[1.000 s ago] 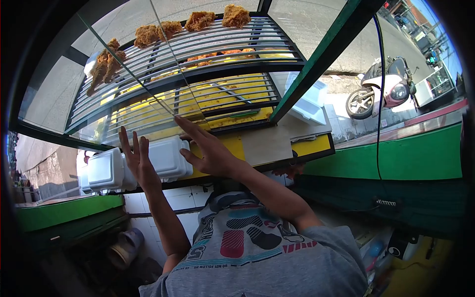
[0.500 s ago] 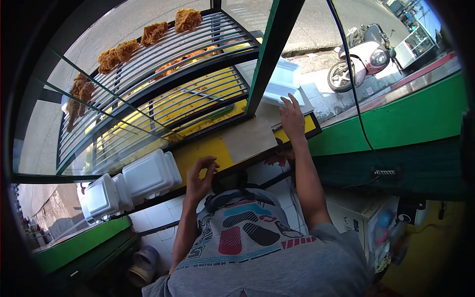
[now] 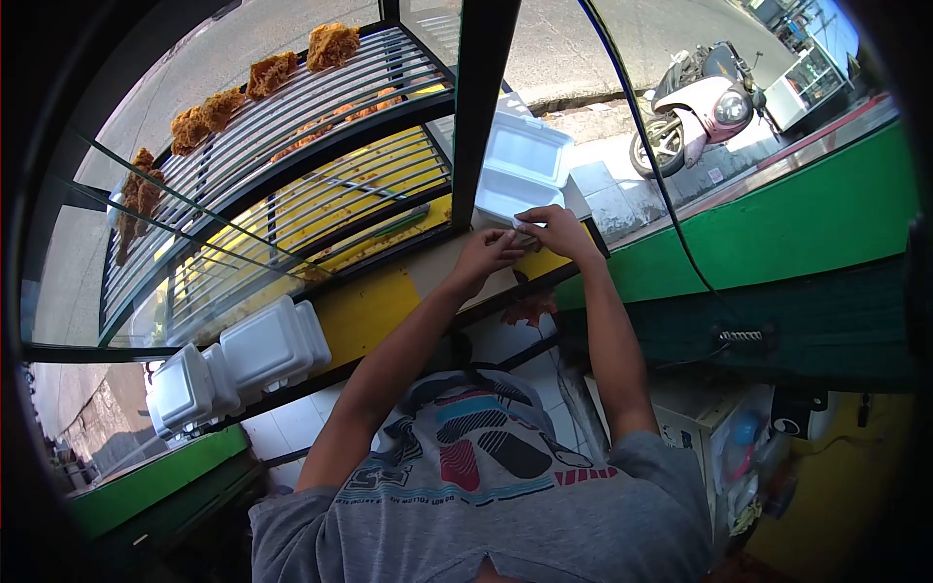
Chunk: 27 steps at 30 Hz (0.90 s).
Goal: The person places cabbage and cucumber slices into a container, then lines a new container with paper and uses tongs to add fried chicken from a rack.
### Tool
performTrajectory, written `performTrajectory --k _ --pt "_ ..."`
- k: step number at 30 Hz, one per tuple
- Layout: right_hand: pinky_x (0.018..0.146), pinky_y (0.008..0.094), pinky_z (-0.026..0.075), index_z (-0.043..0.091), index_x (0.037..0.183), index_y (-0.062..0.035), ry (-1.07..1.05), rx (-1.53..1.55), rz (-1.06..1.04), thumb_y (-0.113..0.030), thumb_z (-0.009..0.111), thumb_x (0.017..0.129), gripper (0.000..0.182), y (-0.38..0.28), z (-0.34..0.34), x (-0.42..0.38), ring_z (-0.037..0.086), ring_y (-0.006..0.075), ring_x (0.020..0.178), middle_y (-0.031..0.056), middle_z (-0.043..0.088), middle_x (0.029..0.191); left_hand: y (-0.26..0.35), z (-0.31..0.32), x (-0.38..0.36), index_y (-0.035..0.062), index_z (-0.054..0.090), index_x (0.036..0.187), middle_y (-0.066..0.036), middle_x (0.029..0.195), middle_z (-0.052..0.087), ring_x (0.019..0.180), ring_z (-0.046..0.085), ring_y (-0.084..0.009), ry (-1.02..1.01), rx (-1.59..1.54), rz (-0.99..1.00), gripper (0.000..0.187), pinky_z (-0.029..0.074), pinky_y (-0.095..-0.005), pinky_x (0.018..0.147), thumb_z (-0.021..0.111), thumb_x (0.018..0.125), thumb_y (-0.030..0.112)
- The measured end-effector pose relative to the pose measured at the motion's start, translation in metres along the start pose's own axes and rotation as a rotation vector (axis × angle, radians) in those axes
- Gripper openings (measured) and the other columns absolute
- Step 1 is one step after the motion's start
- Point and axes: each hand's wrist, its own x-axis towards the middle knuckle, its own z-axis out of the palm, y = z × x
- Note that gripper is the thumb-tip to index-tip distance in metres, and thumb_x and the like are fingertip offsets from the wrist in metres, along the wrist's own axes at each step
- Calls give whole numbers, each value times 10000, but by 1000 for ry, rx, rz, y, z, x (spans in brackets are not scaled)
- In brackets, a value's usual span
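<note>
A white foam takeaway box (image 3: 520, 194) stands open at the right end of the counter, its lid tipped back. My right hand (image 3: 558, 234) is at the box's front edge, thumb and fingertips pinched together. Close beside it, my left hand (image 3: 483, 260) has its fingers curled, the tips nearly meeting those of the right. Whatever lies between the fingertips is too small to make out. Beneath the hands a sheet of brown paper (image 3: 465, 282) covers part of the yellow counter (image 3: 364, 316).
Closed foam boxes (image 3: 267, 340) are stacked at the counter's left. Fried chicken pieces (image 3: 272, 74) rest on the slatted rack (image 3: 321, 107) of the glass case. A dark post (image 3: 483, 107) rises left of the open box. A cable (image 3: 653, 146) hangs at right; a scooter (image 3: 705, 112) is parked outside.
My left hand has reached forward and right to meet the right hand. The right hand has moved from the box's side to its front edge, fingers now pinched. The view has shifted slightly.
</note>
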Motion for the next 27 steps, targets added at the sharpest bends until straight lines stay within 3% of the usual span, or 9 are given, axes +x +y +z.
performTrajectory --k 3,5,8,11,12,15,18,27 --pt "775 391 526 689 1079 -44 -126 169 142 -211 675 857 278 -6 -11 -1 686 300 865 159 704 959 -6 8 16 -51 505 1184 -130 1092 620 1010 639 -209 11 -88 -12 432 524 -317 867 566 965 317" --pt "765 411 520 695 1074 -77 -44 -98 -91 -216 614 898 238 -9 -14 -5 675 324 862 157 697 955 -12 11 22 -51 514 1171 -131 1097 619 1009 641 -211 10 -120 6 429 529 -315 860 564 965 322" --pt "755 428 514 691 1051 -106 68 -243 -170 -246 563 928 226 3 -9 -1 658 349 853 156 688 924 -9 19 19 -56 530 1142 -139 1080 628 989 651 -219 34 -160 17 393 537 -327 857 562 967 294" --pt "726 437 513 678 1022 -123 225 -334 -105 -268 543 938 215 -16 -14 -7 650 359 834 152 682 892 -9 24 17 -65 535 1127 -150 1050 640 948 663 -227 77 -130 4 365 543 -342 855 563 964 260" --pt "726 437 513 678 1022 -123 224 -333 -107 -268 543 938 215 -19 -18 -7 650 359 834 152 682 892 -10 24 18 -66 540 1120 -154 1038 644 934 666 -229 91 -155 -11 352 542 -345 857 565 960 247" --pt "682 412 522 668 1012 -110 563 -308 -205 -228 539 948 185 -23 -27 -7 661 335 824 126 685 902 -12 28 15 -64 547 1113 -160 1033 647 922 667 -233 111 -191 -33 348 540 -352 860 570 954 245" --pt "662 387 514 669 1048 -86 688 -280 -269 -172 542 953 180 -29 -42 -17 669 314 786 143 680 906 -7 31 13 -64 546 1115 -165 1038 645 933 664 -240 107 -199 -41 368 537 -358 865 572 953 265" --pt "753 364 538 667 1107 -43 771 -121 -398 -28 587 909 214 -30 -10 -104 665 283 913 136 669 1007 15 4 -29 -46 539 1135 -168 1089 630 981 655 -235 34 -115 -19 349 529 -358 894 533 976 264"
